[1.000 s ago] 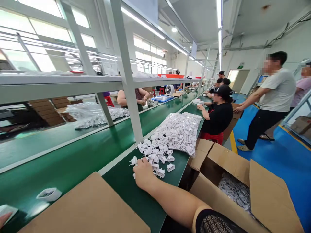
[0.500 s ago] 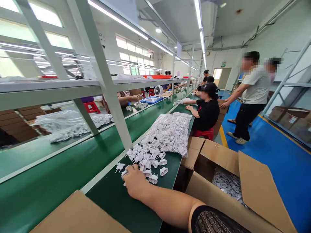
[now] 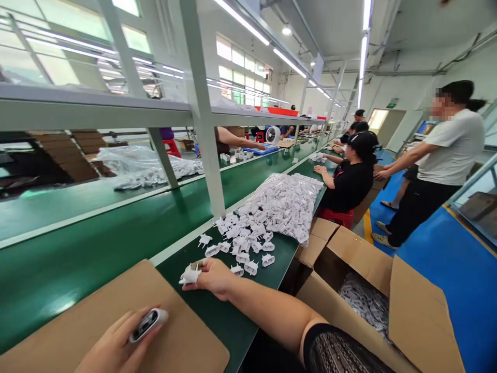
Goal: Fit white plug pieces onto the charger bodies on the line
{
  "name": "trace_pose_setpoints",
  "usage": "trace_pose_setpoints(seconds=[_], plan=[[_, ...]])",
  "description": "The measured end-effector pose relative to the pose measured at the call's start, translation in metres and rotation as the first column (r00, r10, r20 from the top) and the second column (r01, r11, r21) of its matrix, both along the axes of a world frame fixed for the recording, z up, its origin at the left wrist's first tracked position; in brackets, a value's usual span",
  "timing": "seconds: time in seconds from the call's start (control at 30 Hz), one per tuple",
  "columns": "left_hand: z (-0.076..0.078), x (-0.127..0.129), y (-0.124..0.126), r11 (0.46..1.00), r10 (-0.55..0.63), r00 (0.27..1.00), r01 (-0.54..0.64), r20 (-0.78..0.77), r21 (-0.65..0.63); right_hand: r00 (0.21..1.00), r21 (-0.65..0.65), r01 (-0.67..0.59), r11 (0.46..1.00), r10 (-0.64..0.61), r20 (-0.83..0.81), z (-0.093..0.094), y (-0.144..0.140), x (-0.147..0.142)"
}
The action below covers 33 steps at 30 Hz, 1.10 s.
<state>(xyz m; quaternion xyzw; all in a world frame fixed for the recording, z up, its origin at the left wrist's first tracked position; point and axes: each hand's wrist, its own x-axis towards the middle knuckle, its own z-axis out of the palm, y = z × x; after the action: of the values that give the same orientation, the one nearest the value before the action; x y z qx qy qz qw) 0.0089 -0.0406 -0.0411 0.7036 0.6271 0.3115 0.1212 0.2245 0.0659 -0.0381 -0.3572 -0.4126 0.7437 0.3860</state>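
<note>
My left hand (image 3: 120, 336) is closed around a white plug adapter (image 3: 149, 324), its oval socket face turned up, over a brown cardboard sheet (image 3: 112, 305). Past the sheet's right edge, my right hand (image 3: 212, 277) pinches another white plug adapter (image 3: 190, 275) with metal pins showing. Loose white plug adapters (image 3: 243, 257) lie scattered on the green tabletop just beyond the right hand. They spread from a clear plastic bag (image 3: 287, 204) full of the same pieces.
At the right stands an open cardboard box (image 3: 419, 311) with many white pieces inside. A metal post (image 3: 209, 155) rises beside the green conveyor belt (image 3: 112, 223). A seated co-worker (image 3: 353, 176) in black and a standing person (image 3: 446, 145) are farther off.
My right hand has drawn back from the pile toward the cardboard sheet, bringing a plug adapter. My left hand has come into view with another. The view has turned left.
</note>
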Motion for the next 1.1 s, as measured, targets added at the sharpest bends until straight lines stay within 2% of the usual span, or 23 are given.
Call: trace_pose_setpoints(seconds=[0.1,0.2,0.27,0.33,0.53,0.63,0.7,0.73,0.8,0.87,0.9,1.1], plan=[[-0.007,0.017,-0.010,0.997,0.049,0.991,-0.041,0.126,-0.061,0.999,0.015,-0.041,0.999,0.041,0.017,0.011,-0.002,0.007],[0.004,0.037,-0.018,0.991,0.125,0.944,-0.103,0.305,-0.088,0.993,0.077,-0.058,0.995,0.050,0.109,0.026,-0.010,0.016],[0.013,0.044,-0.020,0.991,0.094,0.919,-0.049,0.383,-0.125,0.982,0.159,-0.070,0.985,0.040,0.185,0.034,-0.014,0.020],[0.015,0.043,-0.017,0.995,0.051,0.910,-0.009,0.411,-0.103,0.980,0.195,-0.075,0.978,0.036,0.197,0.040,-0.012,0.020],[0.001,0.028,-0.010,0.999,-0.031,0.859,0.004,0.511,0.054,0.954,0.083,-0.216,0.973,0.192,0.229,0.045,-0.010,0.011],[-0.004,0.030,-0.010,0.998,-0.031,0.859,0.002,0.511,0.057,0.941,0.233,-0.206,0.950,0.127,0.315,0.045,-0.017,0.006],[-0.005,0.030,-0.009,0.998,-0.046,0.859,0.014,0.510,0.066,0.915,0.428,-0.218,0.877,0.032,0.402,0.045,-0.020,0.004],[-0.006,0.029,-0.009,0.997,-0.057,0.858,0.023,0.510,0.073,0.892,0.532,-0.249,0.809,-0.023,0.451,0.045,-0.020,0.003],[-0.005,0.028,-0.008,0.996,-0.074,0.857,0.037,0.510,0.082,0.839,0.693,-0.348,0.631,-0.120,0.530,0.045,-0.021,0.001],[-0.004,0.026,-0.008,0.996,-0.075,0.860,0.040,0.504,0.081,0.806,0.771,-0.439,0.462,-0.176,0.565,0.044,-0.021,0.001],[-0.004,0.026,-0.008,0.996,-0.073,0.863,0.038,0.500,0.079,0.800,0.787,-0.468,0.402,-0.186,0.571,0.044,-0.021,0.000],[-0.002,0.026,-0.009,0.996,-0.078,0.858,0.046,0.508,0.075,0.759,0.803,-0.564,0.192,-0.264,0.595,0.044,-0.022,-0.004]])
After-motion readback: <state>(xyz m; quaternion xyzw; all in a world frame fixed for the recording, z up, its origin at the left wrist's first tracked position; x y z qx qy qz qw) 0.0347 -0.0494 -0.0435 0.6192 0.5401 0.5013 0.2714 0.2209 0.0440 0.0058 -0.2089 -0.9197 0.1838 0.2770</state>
